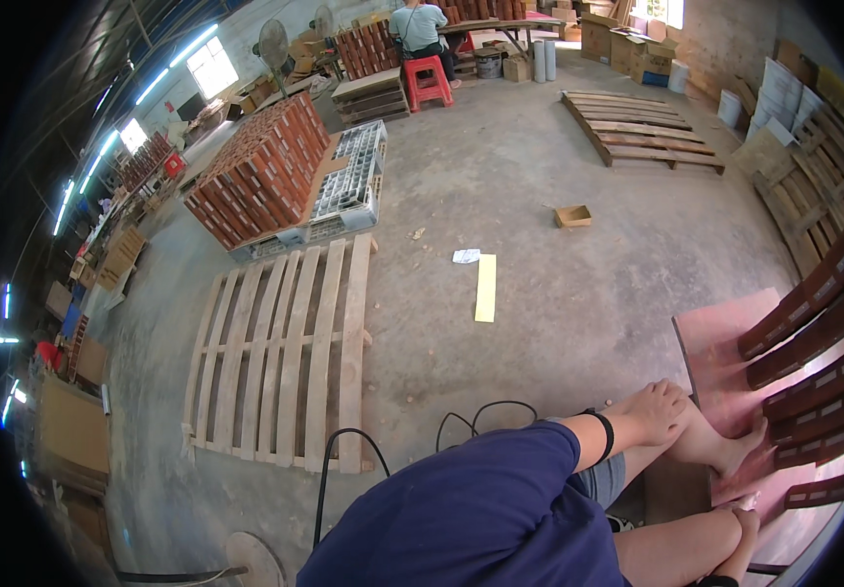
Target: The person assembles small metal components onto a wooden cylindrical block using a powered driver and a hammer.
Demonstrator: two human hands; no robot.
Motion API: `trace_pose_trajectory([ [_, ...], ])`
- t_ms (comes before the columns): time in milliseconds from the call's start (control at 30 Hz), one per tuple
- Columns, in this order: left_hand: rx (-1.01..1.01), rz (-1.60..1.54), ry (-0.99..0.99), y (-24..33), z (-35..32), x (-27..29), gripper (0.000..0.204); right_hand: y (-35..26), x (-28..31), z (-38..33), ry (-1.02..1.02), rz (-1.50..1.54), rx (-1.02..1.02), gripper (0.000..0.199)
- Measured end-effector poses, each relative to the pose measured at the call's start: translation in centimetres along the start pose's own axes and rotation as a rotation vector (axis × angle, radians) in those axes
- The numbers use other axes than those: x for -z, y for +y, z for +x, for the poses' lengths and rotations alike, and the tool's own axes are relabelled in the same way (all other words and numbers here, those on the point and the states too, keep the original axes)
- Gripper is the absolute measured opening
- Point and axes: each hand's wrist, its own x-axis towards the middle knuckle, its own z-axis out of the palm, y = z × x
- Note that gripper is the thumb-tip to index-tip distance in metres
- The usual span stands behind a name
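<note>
My left hand (664, 406) lies draped over my left knee, with its fingers bent loosely over it and nothing held. A black band (602, 435) circles that wrist. Lower down, beside my right knee, is my right hand (749, 523); its fingers are mostly hidden by the knee and the angle. Just past my knees stands a pink board or tabletop (707, 331), with my bare foot (743, 448) against it. Several tall curved-looking stacks of brown printed boxes (805, 305) stand on the pink surface. Neither hand touches these stacks.
A wooden pallet (285, 352) lies at left; behind it, a plastic pallet (353, 176) carries stacked brown boxes (260, 171). Another pallet (642, 127) is far right. A yellow strip (485, 289), a small cardboard tray (572, 216) and black cables (343, 435) lie about. Someone (420, 29) sits on a red stool (428, 80).
</note>
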Motion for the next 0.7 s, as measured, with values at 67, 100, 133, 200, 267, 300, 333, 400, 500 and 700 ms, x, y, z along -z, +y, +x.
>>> trace_pose_trajectory([
  [67, 0.006, 0.002, -0.005, 0.0, 0.0, 0.0, 0.039, 0.1, 0.2, 0.4, 0.003, -0.012, 0.005, 0.034],
  [100, 0.013, 0.005, -0.010, 0.0, 0.0, -0.1, 0.039, 0.2, 0.3, 0.6, 0.004, -0.020, 0.009, 0.034],
  [133, 0.012, 0.004, -0.010, 0.1, 0.1, 0.0, 0.039, 0.4, 0.5, 0.8, 0.007, -0.027, 0.013, 0.034],
  [200, 0.013, 0.007, -0.030, 0.1, 0.1, 0.1, 0.040, 0.6, 1.0, 1.4, 0.008, -0.053, 0.022, 0.034],
  [267, 0.013, 0.006, -0.032, 0.1, 0.1, 0.0, 0.040, 0.9, 1.4, 2.1, 0.015, -0.082, 0.032, 0.034],
  [300, 0.014, 0.005, -0.034, 0.0, 0.1, 0.0, 0.040, 1.1, 1.8, 2.6, 0.014, -0.109, 0.043, 0.034],
  [333, 0.012, 0.005, -0.035, 0.0, 0.1, 0.0, 0.040, 1.4, 2.1, 3.1, 0.013, -0.135, 0.051, 0.034],
  [400, 0.013, 0.000, -0.042, 0.0, 0.1, 0.0, 0.041, 2.0, 2.6, 4.2, 0.016, -0.191, 0.066, 0.033],
  [500, 0.021, 0.004, -0.067, 0.0, 0.1, 0.2, 0.042, 3.3, 4.2, 6.6, 0.013, -0.325, 0.101, 0.033],
  [700, 0.011, 0.001, -0.027, 0.0, 0.1, 0.0, 0.042, 5.5, 6.9, 10.3, 0.032, -0.553, 0.151, 0.033],
])
